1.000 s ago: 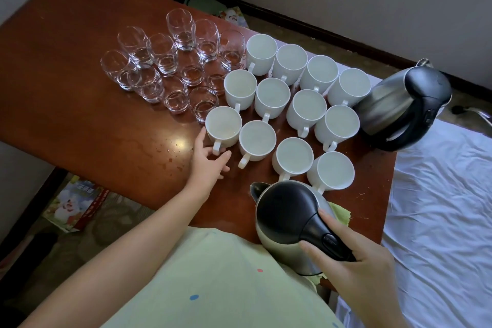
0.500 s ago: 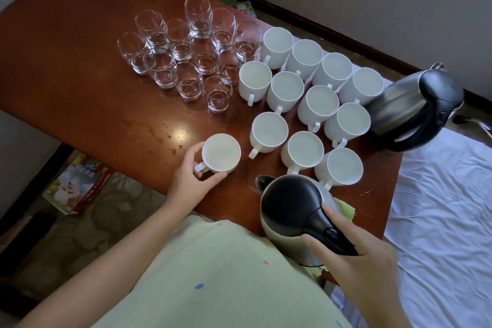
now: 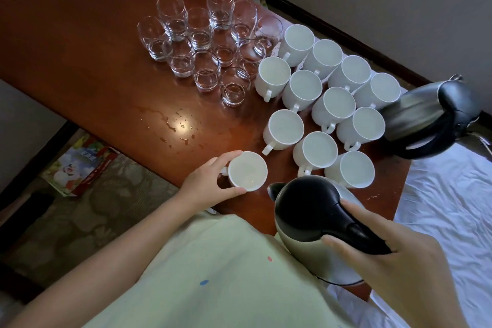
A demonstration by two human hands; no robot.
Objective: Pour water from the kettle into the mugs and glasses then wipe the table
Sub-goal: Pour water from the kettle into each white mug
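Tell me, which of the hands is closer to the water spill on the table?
Left. The left hand holds a mug just below the spill; the right hand grips the kettle, farther away.

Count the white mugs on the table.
12. Eleven white mugs stand clustered between the glasses and the far kettle; the twelfth mug sits apart, held by the left hand. None seems hidden.

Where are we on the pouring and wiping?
Done: the glasses hold some water. In hand: the left hand grips one mug pulled apart from the group, and the right hand holds the kettle upright beside it, not pouring. Left: the other mugs, then wiping the droplets off the table.
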